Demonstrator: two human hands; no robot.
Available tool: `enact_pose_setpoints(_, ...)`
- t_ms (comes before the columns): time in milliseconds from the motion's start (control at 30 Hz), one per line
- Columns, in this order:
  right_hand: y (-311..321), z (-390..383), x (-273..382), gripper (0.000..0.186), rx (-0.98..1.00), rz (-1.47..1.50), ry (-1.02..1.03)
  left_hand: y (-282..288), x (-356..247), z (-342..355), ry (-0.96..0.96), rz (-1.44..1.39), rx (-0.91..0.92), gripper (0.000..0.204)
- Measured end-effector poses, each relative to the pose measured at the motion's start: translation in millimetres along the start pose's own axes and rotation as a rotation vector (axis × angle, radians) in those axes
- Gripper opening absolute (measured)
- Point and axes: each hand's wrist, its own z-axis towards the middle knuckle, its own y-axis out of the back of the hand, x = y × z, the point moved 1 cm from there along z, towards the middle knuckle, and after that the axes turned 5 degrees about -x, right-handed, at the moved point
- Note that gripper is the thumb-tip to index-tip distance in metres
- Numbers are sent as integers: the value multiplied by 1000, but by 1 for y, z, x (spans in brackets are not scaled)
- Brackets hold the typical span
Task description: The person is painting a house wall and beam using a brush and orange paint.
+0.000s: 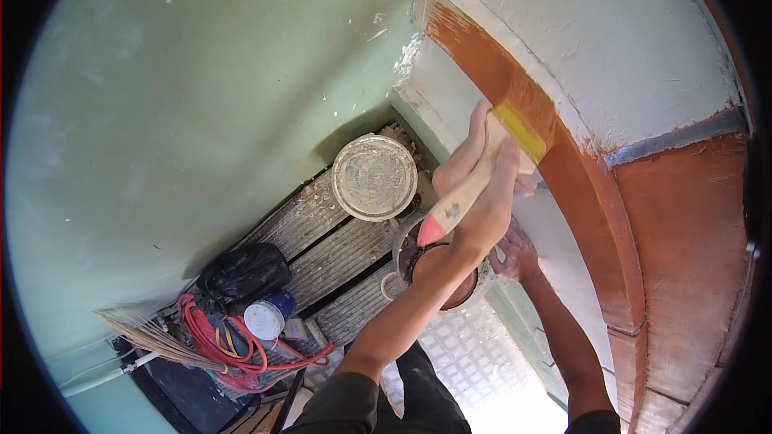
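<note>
My left hand point(490, 169) is closed around the pale wooden handle of a wide paintbrush point(460, 199). The handle ends in a red tip, and a yellow band crosses the brush's head. That head meets an orange-brown painted strip point(567, 165), which curves along the edge of a white panel. Lower and further right, my right hand point(516, 255) is beside the white surface under the strip, thumb and fingers apart. Whether it presses on that surface is hard to tell. Partly behind my left forearm stands a pail of brown paint point(462, 293).
A crusted round bucket lid point(375, 178) lies on ridged planks point(354, 253) against the green wall point(201, 112). Further left are a black plastic bag point(245, 269), a blue-and-white can point(265, 317), a coiled red hose point(201, 329) and a straw broom point(161, 340). Pale patterned tiles point(474, 345) show below.
</note>
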Motion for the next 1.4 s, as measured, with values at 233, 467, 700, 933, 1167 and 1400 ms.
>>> enact_pose_setpoints(233, -1, 7, 11, 44, -3, 24, -7, 5, 2, 69, -142, -73, -167, 57)
enact_pose_setpoints(467, 2, -1, 4, 46, 1, 14, -14, 13, 9, -11, -247, 332, 45, 54)
enact_pose_setpoints(700, -1, 4, 8, 46, -23, 29, -1, 12, 10, 62, -115, -16, -126, 61)
enact_pose_setpoints(933, 4, 3, 3, 43, -48, 33, 33, 32, -4, -1, 117, 135, 237, 65)
enact_pose_setpoints(1167, 2, -7, -1, 53, -20, 80, 34, 88, -36, 40, 139, 405, 218, 82)
enact_pose_setpoints(1400, 4, -2, -1, 51, -73, 63, 58, 79, -72, 37, -275, 1041, 436, 69)
